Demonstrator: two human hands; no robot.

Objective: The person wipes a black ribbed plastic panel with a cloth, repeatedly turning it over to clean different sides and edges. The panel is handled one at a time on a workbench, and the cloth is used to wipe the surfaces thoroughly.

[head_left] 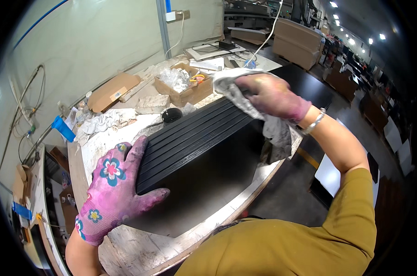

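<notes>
Behind the black panel (194,140) | cardboard box (190,96) | clear plastic (173,81), yellow item (198,77)

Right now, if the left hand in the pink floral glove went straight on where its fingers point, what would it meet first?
Probably the pale grey rectangular block ahead of the left hand; depth is unclear, so it might pass above.

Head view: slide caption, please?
Gloved left hand spread against a grooved black panel; gloved right hand holding a grey cloth at its far end.
</notes>
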